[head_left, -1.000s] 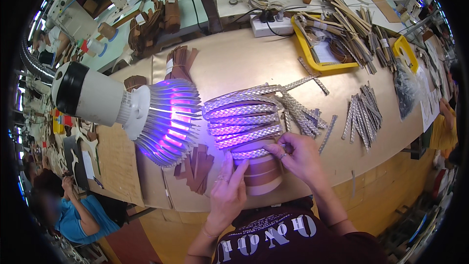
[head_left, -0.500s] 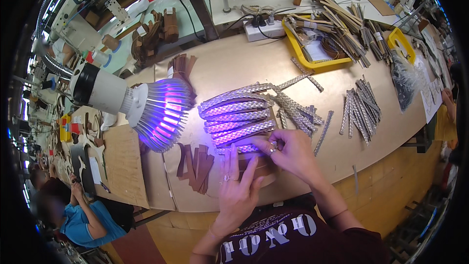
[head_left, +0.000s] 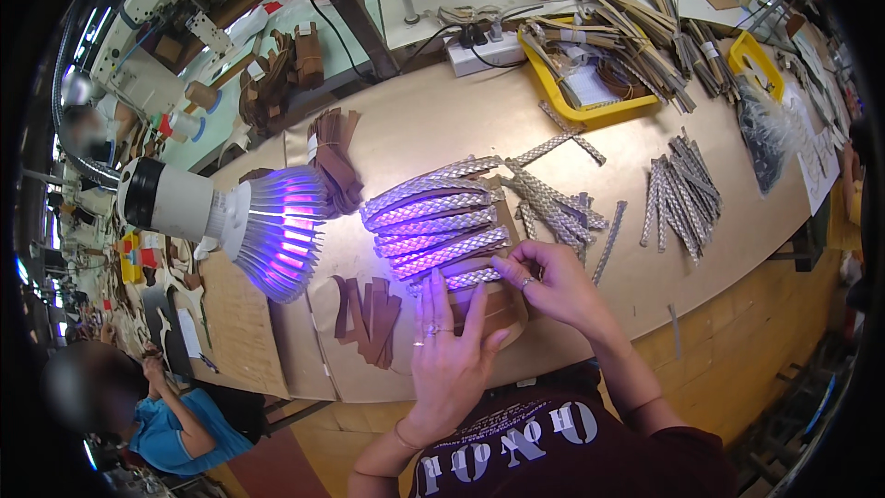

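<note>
head view: the left hand (head_left: pixel 452 361), fingers spread, touches a braided strip (head_left: pixel 461 279) on a brown panel (head_left: pixel 504 311) on the worktop (head_left: pixel 415 148); the right hand (head_left: pixel 558 288) pinches the strip's right end; a glowing lamp (head_left: pixel 277 232) hangs left.

A fingertip pinch was formed by the right hand (head_left: pixel 558 290), the right forearm (head_left: pixel 631 385) being slanted in behind it. Left of that grip, the left hand (head_left: pixel 450 364) was held back upward, its index and middle fingers (head_left: pixel 475 312) spread and extended, its thumb (head_left: pixel 494 343) set apart nearer the body.
</note>
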Available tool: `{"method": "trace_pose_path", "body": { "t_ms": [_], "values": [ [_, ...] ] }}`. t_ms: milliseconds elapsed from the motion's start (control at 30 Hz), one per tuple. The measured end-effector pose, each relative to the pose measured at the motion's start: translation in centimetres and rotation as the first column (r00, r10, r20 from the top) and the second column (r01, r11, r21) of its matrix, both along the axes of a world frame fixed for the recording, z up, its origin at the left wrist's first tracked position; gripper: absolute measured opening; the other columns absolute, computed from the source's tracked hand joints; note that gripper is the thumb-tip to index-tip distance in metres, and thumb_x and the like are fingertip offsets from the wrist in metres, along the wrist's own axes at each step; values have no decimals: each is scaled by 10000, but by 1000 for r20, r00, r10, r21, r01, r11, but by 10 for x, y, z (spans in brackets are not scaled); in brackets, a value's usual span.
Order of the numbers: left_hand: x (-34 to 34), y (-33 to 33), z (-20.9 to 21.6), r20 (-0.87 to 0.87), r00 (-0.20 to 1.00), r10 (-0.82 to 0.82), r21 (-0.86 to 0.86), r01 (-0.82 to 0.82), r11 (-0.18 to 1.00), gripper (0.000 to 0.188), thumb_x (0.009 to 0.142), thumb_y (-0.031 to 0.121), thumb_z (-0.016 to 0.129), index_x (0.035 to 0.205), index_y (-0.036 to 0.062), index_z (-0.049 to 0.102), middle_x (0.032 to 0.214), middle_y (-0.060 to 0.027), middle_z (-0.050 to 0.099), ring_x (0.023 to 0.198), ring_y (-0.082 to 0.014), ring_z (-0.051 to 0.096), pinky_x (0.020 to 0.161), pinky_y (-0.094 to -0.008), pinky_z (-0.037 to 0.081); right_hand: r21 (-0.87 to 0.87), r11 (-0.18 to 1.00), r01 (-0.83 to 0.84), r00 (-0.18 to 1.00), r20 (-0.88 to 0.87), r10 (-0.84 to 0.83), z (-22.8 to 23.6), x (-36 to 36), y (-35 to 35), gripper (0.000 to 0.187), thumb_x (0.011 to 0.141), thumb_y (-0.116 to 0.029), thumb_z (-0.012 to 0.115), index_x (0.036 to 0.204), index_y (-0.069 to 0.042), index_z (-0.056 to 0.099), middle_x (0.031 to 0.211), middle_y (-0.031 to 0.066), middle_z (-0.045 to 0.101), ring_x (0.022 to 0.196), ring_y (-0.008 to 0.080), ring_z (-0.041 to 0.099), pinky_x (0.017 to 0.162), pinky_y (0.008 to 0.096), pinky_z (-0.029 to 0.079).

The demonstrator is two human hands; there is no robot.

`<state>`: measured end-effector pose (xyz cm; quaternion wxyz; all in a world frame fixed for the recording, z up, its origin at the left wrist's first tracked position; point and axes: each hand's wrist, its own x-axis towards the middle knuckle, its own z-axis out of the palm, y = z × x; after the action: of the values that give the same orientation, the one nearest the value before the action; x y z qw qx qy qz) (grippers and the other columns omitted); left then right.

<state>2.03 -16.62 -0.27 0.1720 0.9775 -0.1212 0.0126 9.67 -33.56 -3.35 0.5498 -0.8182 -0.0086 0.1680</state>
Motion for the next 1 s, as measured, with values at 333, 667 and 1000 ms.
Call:
{"method": "trace_pose_path", "body": {
  "t_ms": [333,667,1000],
  "values": [
    [2,-9,3,29,999,14,171,-18,985,564,889,492,595,1278,84,587,1426,-360,356,1294,-463,428,1068,-496,373,-69,998,4,1000,12,-4,18,1,-1,347,905,-361,661,831,-21,673,591,129,570,553,283,572,560,395,447],
    [3,-13,3,61,998,16,223,-30,974,575,881,506,598,1258,72,596,1404,-375,368,1297,-478,418,1069,-498,372,-33,999,34,999,-13,-35,11,-1,1,329,911,-349,652,845,-26,665,618,142,588,590,313,593,576,415,454],
    [4,-12,3,37,999,16,198,-23,980,593,866,506,623,1254,58,596,1391,-385,371,1291,-487,417,1073,-507,367,-27,996,79,994,74,-77,-3,-8,8,301,915,-317,660,841,-25,654,605,109,572,553,218,540,535,359,427]
  ]
}}
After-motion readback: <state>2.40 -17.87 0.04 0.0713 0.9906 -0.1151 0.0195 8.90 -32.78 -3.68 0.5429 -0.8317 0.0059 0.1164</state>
